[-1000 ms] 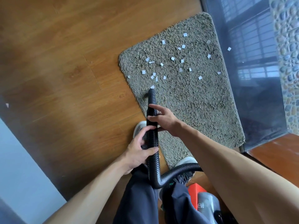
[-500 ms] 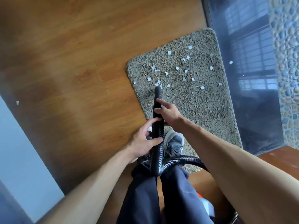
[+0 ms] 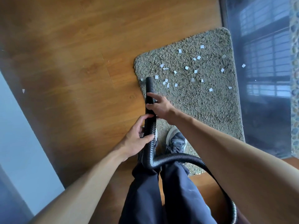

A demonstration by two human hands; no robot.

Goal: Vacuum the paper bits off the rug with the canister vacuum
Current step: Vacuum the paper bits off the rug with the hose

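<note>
A grey-green shaggy rug lies on the wood floor, with several small white paper bits scattered over its far half. The black ribbed vacuum hose points away from me, its open tip at the rug's left edge beside the nearest bits. My right hand grips the smooth end section of the hose. My left hand holds the ribbed part just behind it. The hose loops back past my legs to the lower right; the canister is out of view.
My two shoes stand on the rug's near end. A dark glass door borders the rug on the right, with one paper bit on its sill. A pale wall runs along the left. One stray bit lies on the wood floor.
The view has moved forward over the rug and my feet have stepped onto its near end. The hose tip has shifted left, to the rug's left edge. The canister has dropped out of view.
</note>
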